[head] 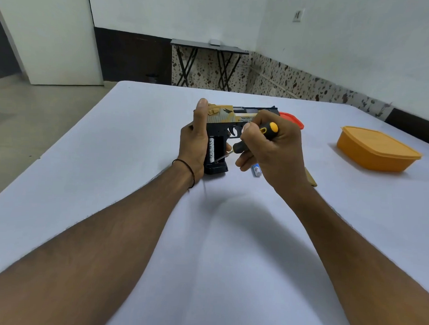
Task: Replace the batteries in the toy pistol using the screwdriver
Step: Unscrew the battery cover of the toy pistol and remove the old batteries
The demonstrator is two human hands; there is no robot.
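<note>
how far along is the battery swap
Done: toy pistol grip compartment open. In hand: left hand steadies it, right hand puts the screwdriver tip against a white battery inside. A blue battery lies on the table. Left: finish the swap, close up.

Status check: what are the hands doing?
Left hand grips toy pistol. Right hand holds screwdriver, tip at battery in open grip. Loose battery on table, clear of work.

Right hand (267, 149) hides the pistol (222, 114) muzzle — and most of a red lid (292, 120) (battery (256, 170) label unreadable).
</note>
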